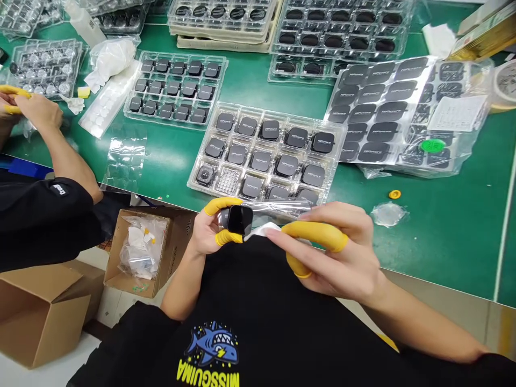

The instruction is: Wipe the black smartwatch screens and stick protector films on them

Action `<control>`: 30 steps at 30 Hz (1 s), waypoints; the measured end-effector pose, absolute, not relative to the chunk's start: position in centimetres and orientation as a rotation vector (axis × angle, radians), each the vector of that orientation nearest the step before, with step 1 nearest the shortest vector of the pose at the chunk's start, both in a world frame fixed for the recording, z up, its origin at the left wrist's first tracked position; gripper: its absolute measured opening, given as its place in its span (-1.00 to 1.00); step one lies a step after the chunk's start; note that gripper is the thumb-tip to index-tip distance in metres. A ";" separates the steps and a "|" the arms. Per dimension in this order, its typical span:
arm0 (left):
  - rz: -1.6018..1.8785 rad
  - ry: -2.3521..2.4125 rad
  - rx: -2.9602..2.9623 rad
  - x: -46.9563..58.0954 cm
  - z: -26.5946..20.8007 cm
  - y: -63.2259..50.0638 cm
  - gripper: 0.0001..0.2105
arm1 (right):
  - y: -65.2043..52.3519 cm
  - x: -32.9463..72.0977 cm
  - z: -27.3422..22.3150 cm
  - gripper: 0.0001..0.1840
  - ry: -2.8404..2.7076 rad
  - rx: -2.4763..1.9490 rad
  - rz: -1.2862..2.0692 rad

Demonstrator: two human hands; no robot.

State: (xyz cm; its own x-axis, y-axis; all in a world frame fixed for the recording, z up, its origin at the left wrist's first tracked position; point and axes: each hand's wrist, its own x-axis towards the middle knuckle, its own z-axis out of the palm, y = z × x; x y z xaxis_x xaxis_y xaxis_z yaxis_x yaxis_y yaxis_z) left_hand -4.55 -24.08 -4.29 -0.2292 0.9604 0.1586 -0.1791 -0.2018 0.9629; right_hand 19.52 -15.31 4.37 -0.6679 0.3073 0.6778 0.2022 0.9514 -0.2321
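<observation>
My left hand (208,228), with yellow finger cots on thumb and finger, grips a square black smartwatch body (241,220) by its edges, its dark glossy face turned to the right. My right hand (334,252), also in yellow finger cots, pinches a white cloth or tissue (264,230) whose tip reaches the watch's lower right side. A clear film (282,207) stretches between the two hands; where it is attached I cannot tell. Just beyond them lies a clear plastic tray (193,177) of watch bodies, most with grey printed covers, one lying back side up.
A second tray (131,110) of watch bodies stands behind. Printed film sheets (374,110) in a bag lie right, near a yellow finger cot (395,194). Stacked trays (278,45) line the back. A co-worker's arm (68,150) reaches in left, above open cardboard boxes (135,285).
</observation>
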 end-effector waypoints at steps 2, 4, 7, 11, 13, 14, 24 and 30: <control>1.595 1.115 1.109 -4.5 -3.9 -23.9 -0.27 | -15.4 18.9 4.3 -0.65 -2.341 -0.322 0.170; 1.594 1.119 1.125 -4.4 -3.7 -23.8 -0.28 | -15.6 18.4 4.1 -0.71 -2.373 -0.297 0.161; 1.575 1.117 1.114 -4.2 -3.6 -23.8 -0.28 | -16.0 17.9 4.0 -0.73 -2.406 -0.247 0.139; 1.544 1.076 1.086 -4.2 -3.9 -24.1 -0.29 | -15.9 17.6 4.0 -0.77 -2.429 -0.174 0.150; 1.514 1.063 1.081 -4.1 -4.1 -24.3 -0.33 | -15.6 17.3 4.1 -0.76 -2.462 -0.152 0.145; 1.489 1.063 1.088 -4.1 -4.2 -24.4 -0.34 | -15.5 17.1 4.2 -0.76 -2.488 -0.150 0.130; 1.571 1.099 1.039 -4.0 -5.4 -24.5 -0.33 | -13.8 17.5 2.8 -0.62 -2.569 -0.384 -0.113; 1.571 1.127 1.032 -5.2 -5.0 -24.6 -0.28 | -13.8 20.7 3.1 -0.48 -2.354 -0.457 0.110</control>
State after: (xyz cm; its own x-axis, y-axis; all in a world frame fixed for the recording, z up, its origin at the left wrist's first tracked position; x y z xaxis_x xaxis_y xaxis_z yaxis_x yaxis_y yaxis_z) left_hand -5.16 -24.64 -5.04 -0.2312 0.9660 0.1160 -0.1999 -0.1638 0.9660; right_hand 20.74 -13.83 3.10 -0.6751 0.3552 0.6466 0.2933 0.9334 -0.2065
